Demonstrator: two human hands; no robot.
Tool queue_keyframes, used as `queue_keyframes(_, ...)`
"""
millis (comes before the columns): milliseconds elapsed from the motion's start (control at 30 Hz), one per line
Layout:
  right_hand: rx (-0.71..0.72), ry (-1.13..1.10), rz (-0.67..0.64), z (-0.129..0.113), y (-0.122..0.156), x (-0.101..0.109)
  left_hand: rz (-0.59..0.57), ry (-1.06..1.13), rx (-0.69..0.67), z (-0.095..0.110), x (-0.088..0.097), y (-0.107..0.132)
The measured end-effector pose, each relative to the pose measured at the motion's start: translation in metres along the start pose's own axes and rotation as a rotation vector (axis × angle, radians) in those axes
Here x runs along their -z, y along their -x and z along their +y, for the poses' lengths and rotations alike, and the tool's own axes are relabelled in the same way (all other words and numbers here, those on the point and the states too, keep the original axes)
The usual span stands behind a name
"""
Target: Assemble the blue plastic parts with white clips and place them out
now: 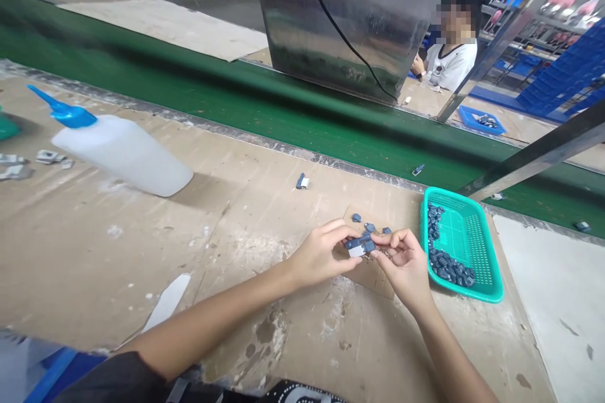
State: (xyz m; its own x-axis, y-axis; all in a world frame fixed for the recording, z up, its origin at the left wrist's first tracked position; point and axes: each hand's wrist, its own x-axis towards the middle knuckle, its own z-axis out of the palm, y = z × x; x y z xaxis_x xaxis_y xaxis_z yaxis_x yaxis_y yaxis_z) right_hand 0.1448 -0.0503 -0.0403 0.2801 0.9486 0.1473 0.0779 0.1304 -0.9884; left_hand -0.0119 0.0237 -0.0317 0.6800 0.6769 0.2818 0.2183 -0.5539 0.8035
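Between thumb and fingers, my left hand (pixel 321 255) grips a small blue-and-white plastic part (pixel 355 249). My right hand (pixel 401 261) pinches a small dark blue piece (pixel 368 244) against that part's right side; whether the two are joined I cannot tell. Just beyond my fingers, several dark blue pieces (pixel 370 227) lie on a brown cardboard sheet (pixel 373 280). Farther off on the table rests another blue-and-white part (pixel 303 182). A turquoise basket (pixel 494 280) stands to the right of my right hand, with many dark blue pieces (pixel 449 267) inside.
A white squeeze bottle (pixel 127 151) with a blue nozzle lies at the left, near some pale parts (pixel 51 157). Past the table runs a green conveyor belt (pixel 321 129) carrying a few small parts. A metal post (pixel 539 157) slants behind the basket. Across the belt sits a person (pixel 454 56).
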Motion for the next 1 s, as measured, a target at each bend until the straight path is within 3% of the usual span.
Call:
queue_keyframes(333,0.049,0.211,0.053,-0.011,0.009,0.000,0.080,-0.114,-0.131,0.005,-0.001,-0.001)
queue_keyframes(467,0.008,0.013,0.068,-0.014,0.010,0.000,0.134,-0.167,-0.228,0.006,-0.002,0.001)
queue_keyframes(533,-0.075,-0.166,-0.006,-0.016,0.009,0.003,0.174,-0.175,-0.331,0.008,-0.003,0.003)
queue_keyframes(633,-0.313,-0.379,-0.251,-0.020,0.007,0.010,0.219,-0.176,-0.478,0.013,-0.005,0.004)
queue_keyframes(733,-0.486,-0.522,-0.431,-0.022,0.013,0.012,0.213,-0.171,-0.540,0.022,-0.006,0.005)
queue_keyframes(900,-0.391,-0.653,-0.357,-0.024,0.036,0.008,0.176,-0.169,-0.598,0.040,-0.008,0.011)
queue_keyframes(1000,-0.268,-0.517,-0.321,-0.029,0.042,0.013,0.136,-0.183,-0.652,0.048,-0.010,0.005)
